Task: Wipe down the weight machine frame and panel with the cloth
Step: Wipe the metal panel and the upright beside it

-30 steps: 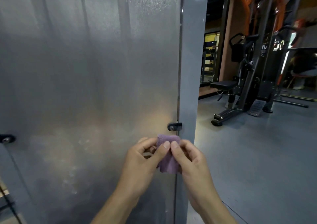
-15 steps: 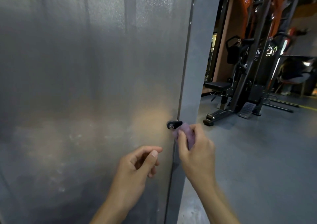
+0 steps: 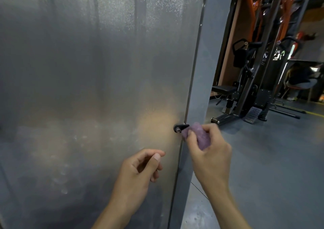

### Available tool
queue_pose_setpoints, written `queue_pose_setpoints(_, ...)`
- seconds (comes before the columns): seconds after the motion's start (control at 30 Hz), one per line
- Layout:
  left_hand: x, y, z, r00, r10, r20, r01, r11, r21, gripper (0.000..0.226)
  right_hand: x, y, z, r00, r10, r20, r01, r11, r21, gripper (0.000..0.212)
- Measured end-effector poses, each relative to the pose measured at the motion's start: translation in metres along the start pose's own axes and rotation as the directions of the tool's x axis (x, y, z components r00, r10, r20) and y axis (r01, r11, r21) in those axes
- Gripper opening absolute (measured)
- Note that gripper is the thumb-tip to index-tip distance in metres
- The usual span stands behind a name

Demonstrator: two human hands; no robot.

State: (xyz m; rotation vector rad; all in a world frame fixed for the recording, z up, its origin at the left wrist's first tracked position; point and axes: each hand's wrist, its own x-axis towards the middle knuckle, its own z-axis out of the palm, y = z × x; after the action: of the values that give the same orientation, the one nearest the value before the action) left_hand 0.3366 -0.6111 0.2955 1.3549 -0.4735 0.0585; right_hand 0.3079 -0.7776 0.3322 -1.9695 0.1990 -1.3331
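Your left hand (image 3: 138, 174) has let go and hangs loosely curled, empty, while your right hand (image 3: 210, 157) alone now pinches the cloth (image 3: 200, 137) against the frame (image 3: 201, 81) beside the black bracket (image 3: 180, 128), so wiping has begun.

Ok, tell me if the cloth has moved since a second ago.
Yes. The purple cloth has gone up and right: it was below the black bracket, pinched by both hands, and now the right hand alone holds it against the bracket.
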Motion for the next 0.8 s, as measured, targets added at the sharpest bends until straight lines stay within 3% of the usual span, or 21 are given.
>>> queue_pose_setpoints(0.1,0.001,0.000,-0.001,1.000,0.012,-0.016,-0.013,1.000,-0.003,0.022,0.006,-0.019,0.006,0.999,-0.050,-0.010,0.050,0.999,0.009,0.021)
queue_pose_setpoints(0.27,0.001,0.001,0.001,1.000,0.014,-0.018,-0.014,1.000,-0.001,0.022,-0.005,-0.023,0.023,0.974,-0.174,0.144,0.194,0.971,-0.139,0.017)
queue_pose_setpoints(0.47,0.000,0.005,-0.004,0.998,0.040,-0.052,-0.040,0.999,-0.014,0.020,-0.001,-0.030,0.016,0.977,-0.215,0.014,0.215,0.968,-0.128,0.012)
queue_pose_setpoints(0.63,-0.003,0.006,-0.010,0.996,0.053,-0.067,-0.053,0.999,0.003,0.021,-0.017,-0.022,0.032,0.976,-0.178,0.123,0.208,0.929,-0.307,0.026)
queue_pose_setpoints(0.8,-0.002,0.007,-0.012,0.991,0.066,-0.117,-0.068,0.998,-0.009,0.021,-0.009,-0.028,0.014,0.980,-0.201,-0.013,0.197,0.970,-0.140,0.010)
